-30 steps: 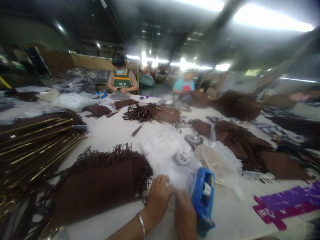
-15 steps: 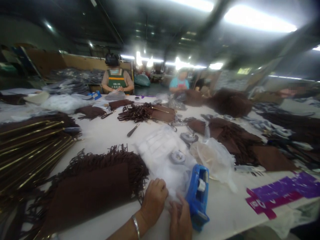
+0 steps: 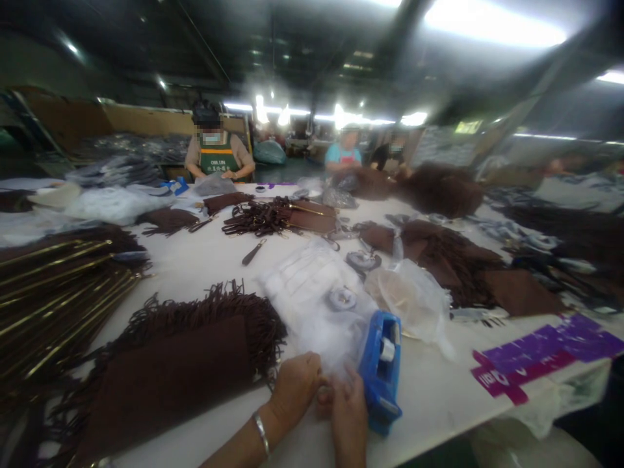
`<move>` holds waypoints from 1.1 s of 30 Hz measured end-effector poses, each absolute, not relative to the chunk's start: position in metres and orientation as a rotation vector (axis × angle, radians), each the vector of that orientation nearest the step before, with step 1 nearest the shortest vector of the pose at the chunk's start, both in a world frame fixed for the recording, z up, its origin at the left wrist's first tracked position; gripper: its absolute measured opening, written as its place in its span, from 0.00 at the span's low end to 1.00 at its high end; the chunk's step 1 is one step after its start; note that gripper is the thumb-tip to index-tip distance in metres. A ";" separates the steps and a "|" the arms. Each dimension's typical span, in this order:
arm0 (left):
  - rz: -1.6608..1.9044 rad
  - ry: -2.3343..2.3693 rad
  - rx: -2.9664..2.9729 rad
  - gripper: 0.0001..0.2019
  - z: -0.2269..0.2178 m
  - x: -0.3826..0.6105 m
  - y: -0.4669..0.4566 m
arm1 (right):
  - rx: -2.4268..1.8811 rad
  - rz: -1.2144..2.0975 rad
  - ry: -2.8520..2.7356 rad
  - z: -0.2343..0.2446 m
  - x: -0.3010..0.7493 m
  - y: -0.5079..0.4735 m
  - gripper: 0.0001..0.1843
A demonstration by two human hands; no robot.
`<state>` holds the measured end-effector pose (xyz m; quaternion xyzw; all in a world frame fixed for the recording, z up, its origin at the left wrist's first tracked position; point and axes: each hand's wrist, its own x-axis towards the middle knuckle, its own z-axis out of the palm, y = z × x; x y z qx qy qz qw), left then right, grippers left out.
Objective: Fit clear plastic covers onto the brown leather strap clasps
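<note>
My left hand (image 3: 296, 385), with a silver bangle on its wrist, is closed, its fingertips pinched together. Right beside it, my right hand (image 3: 348, 406) has its fingers bent inward and its tips close to those of the left. What lies between the fingertips is too small and blurred to name. Just beyond both hands is a pile of whitish translucent plastic bags (image 3: 302, 276), with a roll of clear tape (image 3: 342, 299) on top. A blue tape dispenser (image 3: 383, 374) stands close to my right hand. Left of my hands lie dark brown fringed pieces (image 3: 175, 377).
Brown pieces with gold zippers (image 3: 63, 292) are stacked at left. A strap with a clasp (image 3: 254, 252), a crumpled clear bag (image 3: 412, 296), brown pieces (image 3: 433, 257) and purple tape strips (image 3: 546, 354) lie on the white table (image 3: 195, 260). Co-workers, one in a green apron (image 3: 218, 162), are across it.
The view has shifted slightly, so the table's contents sit a little further left and higher. My hands have come closer together, fingertips nearly meeting.
</note>
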<state>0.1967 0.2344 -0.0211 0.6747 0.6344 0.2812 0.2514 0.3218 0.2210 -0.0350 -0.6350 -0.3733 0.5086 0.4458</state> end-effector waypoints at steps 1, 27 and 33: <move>0.783 1.696 1.770 0.10 -0.020 0.194 0.233 | -1.577 1.252 -0.943 -0.037 0.322 0.224 0.38; 0.741 1.663 1.860 0.07 0.043 0.120 0.147 | -1.109 0.613 -2.203 -0.013 0.302 0.191 0.21; 0.704 1.630 1.844 0.05 0.031 0.115 0.120 | -1.262 0.633 -2.059 -0.054 0.307 0.198 0.26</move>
